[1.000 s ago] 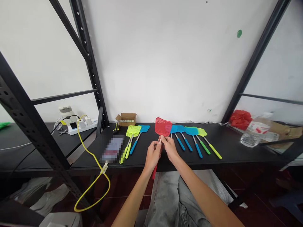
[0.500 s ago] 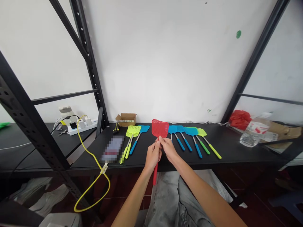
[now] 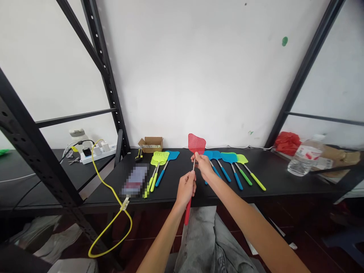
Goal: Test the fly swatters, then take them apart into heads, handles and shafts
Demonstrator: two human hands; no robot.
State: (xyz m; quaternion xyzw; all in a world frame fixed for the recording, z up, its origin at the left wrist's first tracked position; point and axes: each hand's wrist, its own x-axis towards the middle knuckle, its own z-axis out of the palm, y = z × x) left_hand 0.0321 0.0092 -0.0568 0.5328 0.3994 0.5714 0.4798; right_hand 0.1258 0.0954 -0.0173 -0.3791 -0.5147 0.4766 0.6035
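A red fly swatter (image 3: 196, 143) is held up over the front of the black table, its perforated head towards the wall. My left hand (image 3: 186, 186) is closed around the upper end of its red handle. Just under the head, my right hand (image 3: 202, 163) pinches the swatter's neck. A stretch of thin metal shaft shows between the two hands. Blue fly swatters (image 3: 229, 157) and a yellow-green fly swatter (image 3: 257, 181) lie to the right, with a green handle among them. Left of my hands lie yellow-green swatters (image 3: 160, 157) and a blue swatter (image 3: 172, 155).
On the black table (image 3: 113, 178) are a pixelated phone-like object (image 3: 135, 180), a small open cardboard box (image 3: 151, 144) and a yellow-black item (image 3: 139, 154). A yellow cable (image 3: 109, 184) loops off the front edge. A water bottle (image 3: 305, 156) and red bag (image 3: 287, 142) stand right.
My right hand has moved up and away from my left, taking the swatter's head with it. The metal shaft between handle and head now shows, so the swatter looks longer.
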